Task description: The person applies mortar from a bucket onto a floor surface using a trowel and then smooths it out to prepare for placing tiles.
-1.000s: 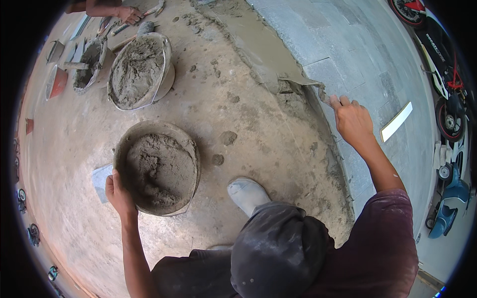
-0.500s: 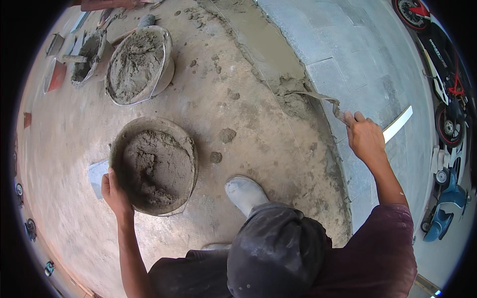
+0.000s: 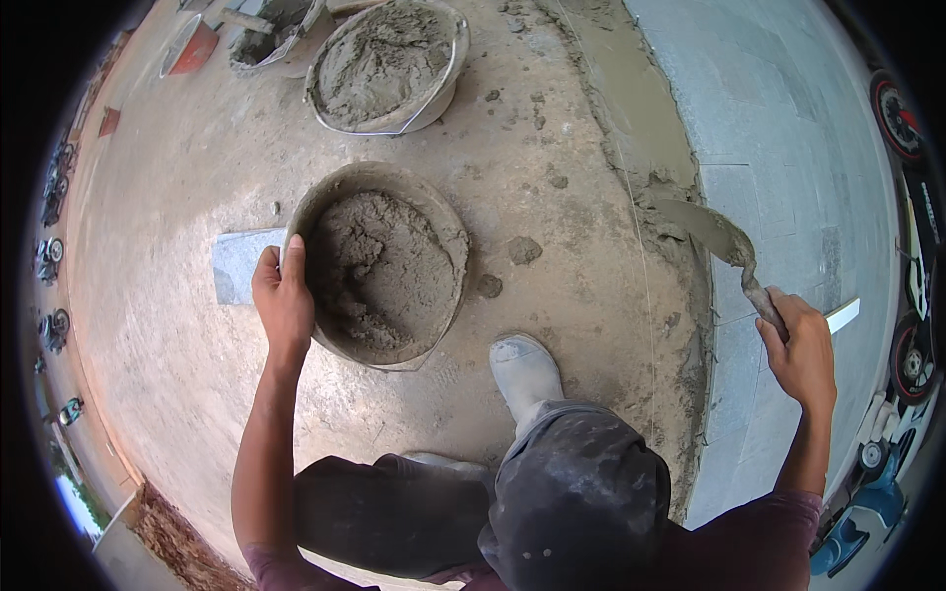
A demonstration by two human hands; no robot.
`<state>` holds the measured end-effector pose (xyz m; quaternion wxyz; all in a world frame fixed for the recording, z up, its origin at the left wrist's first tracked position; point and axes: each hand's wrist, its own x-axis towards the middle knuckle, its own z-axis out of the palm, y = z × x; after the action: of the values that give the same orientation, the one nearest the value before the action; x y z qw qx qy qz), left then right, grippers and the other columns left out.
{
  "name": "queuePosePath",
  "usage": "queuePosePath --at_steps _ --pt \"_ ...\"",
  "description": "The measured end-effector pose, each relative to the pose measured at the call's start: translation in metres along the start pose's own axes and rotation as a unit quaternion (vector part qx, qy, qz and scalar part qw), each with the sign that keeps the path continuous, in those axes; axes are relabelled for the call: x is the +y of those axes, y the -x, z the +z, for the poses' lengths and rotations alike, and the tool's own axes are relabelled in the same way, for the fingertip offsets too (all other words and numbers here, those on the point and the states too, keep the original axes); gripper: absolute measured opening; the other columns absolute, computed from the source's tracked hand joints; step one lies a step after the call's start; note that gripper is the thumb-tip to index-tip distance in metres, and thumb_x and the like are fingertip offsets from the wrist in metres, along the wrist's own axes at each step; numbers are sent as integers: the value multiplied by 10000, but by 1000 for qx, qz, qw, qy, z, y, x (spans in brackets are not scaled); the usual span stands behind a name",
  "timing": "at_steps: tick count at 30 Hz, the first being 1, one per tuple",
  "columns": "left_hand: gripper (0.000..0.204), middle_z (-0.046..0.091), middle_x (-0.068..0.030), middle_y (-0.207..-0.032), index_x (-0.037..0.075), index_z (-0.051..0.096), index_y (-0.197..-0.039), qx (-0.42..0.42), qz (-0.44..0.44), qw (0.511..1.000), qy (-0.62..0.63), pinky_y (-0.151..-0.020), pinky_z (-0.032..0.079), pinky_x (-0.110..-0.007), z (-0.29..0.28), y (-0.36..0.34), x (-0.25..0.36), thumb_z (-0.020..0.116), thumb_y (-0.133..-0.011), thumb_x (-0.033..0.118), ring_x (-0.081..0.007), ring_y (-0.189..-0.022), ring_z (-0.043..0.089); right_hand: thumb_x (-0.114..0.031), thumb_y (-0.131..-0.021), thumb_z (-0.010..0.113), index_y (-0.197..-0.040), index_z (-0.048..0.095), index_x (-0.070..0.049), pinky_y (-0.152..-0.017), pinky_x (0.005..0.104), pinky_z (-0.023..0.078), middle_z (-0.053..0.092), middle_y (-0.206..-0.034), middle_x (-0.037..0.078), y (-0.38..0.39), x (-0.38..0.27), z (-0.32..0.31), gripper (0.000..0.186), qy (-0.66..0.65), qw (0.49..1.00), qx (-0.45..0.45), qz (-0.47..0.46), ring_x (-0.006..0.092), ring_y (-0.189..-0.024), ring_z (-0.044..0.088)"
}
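Gripping the left rim of a bucket [image 3: 379,177] of grey mortar [image 3: 394,251], the left hand [image 3: 284,300] is well apart from the right hand [image 3: 800,347], which is wrapped around the handle of a trowel [image 3: 717,232]. The trowel's blade reaches the ragged end of a wet mortar strip [image 3: 631,94] beside grey paving [image 3: 774,212]. The bucket stands on the floor [image 3: 158,295], left of a pale boot [image 3: 525,374]; a second filled bucket [image 3: 440,103] stands beyond.
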<state>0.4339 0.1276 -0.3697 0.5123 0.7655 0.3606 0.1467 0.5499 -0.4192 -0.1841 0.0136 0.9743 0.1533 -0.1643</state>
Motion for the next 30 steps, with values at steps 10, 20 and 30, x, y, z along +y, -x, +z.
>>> queuePosePath --at_steps 10,20,30 --pt "449 513 -146 -614 -8 509 -793 -37 58 991 -112 -581 435 -393 31 29 45 631 -1033 351 -162 -598 472 -271 -1012 619 -1298 610 -29 -761 471 529 675 -990 199 -105 -140 87 375 32 954 -4 -299 378 -901 678" --pt "431 505 -151 -587 -16 553 -789 12 73 993 -96 -560 424 -395 32 22 42 668 -1006 337 -175 -554 474 -217 -1050 537 -1228 613 55 -740 483 561 698 -888 265 -155 -211 85 335 116 897 -170 -390 406 -855 715" --pt "425 507 -144 -600 -31 577 -810 13 73 994 -78 -575 433 -381 32 15 38 658 -1008 336 -148 -589 463 -263 -1037 603 -954 650 61 -676 474 478 623 -730 235 -137 -206 137 338 -264 849 -307 -340 356 -672 609"
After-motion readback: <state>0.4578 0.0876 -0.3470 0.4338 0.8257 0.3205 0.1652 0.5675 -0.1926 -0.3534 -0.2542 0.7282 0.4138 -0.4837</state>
